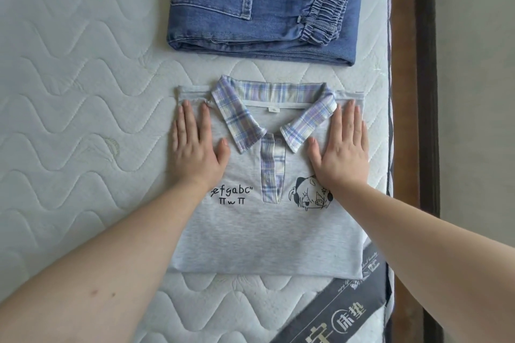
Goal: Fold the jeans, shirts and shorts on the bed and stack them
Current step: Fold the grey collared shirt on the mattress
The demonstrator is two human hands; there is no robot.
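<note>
The quilted mattress [69, 92] carries two garments, both close to its right edge. Toward the far edge lie the blue jeans [250, 8], already folded into a thick rectangle with the elastic waistband turned up on the right; that piece looks finished. Just nearer, apart from the jeans with a strip of bare mattress between them, lies a grey polo shirt [264, 237] with a plaid collar and placket, front side up, its sides tucked under so it forms a neat rectangle. It seems folded or very nearly so.

The left hand [195, 145] lies flat on the shirt's left shoulder, fingers straight and together, pressing and holding nothing. The right hand [341, 147] mirrors it on the right shoulder, also flat and empty, its heel over part of the printed cartoon. I judge this a smoothing press at the end of the shirt's fold. Still left, by the task: placing one garment on the other, and folding any shorts, none of which are in view.

Writing: the shirt's chest print reads "efgabc" with "ΠwΠ" beneath, its first character partly hidden by the wrist. A dark mattress label [342, 315] at the near right corner shows the characters "床垫" and small script, partly legible as "beauty". The neck tag is too small to read.
</note>
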